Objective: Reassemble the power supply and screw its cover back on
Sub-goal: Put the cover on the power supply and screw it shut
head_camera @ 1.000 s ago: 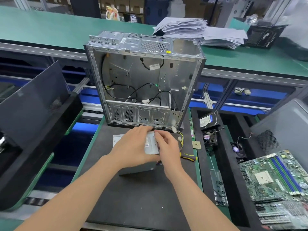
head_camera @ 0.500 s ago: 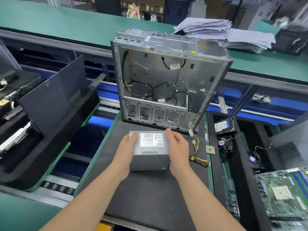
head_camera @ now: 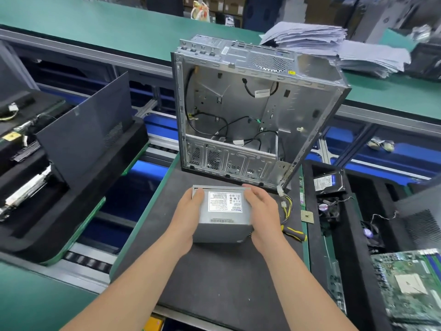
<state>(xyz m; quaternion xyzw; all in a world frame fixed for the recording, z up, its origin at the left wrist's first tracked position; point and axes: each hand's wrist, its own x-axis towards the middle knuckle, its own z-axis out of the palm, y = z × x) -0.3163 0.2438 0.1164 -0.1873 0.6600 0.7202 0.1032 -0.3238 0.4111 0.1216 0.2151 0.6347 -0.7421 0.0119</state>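
Head view: left hand (head_camera: 188, 212) and right hand (head_camera: 262, 211) grasp a power supply (head_camera: 224, 223) on the desk (head_camera: 214, 283).
Fingers curl over its top edges; just behind, an open computer case (head_camera: 298, 111) holds loose black cables (head_camera: 247, 88).

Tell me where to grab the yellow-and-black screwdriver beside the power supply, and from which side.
Take the screwdriver by its yellow-and-black handle, coming from above on the right. It lies flat on the black mat with the handle's end bare toward the mat's edge. Its other end is hidden near the right hand and yellow cables, so that side is crowded. That hand holds the power supply.
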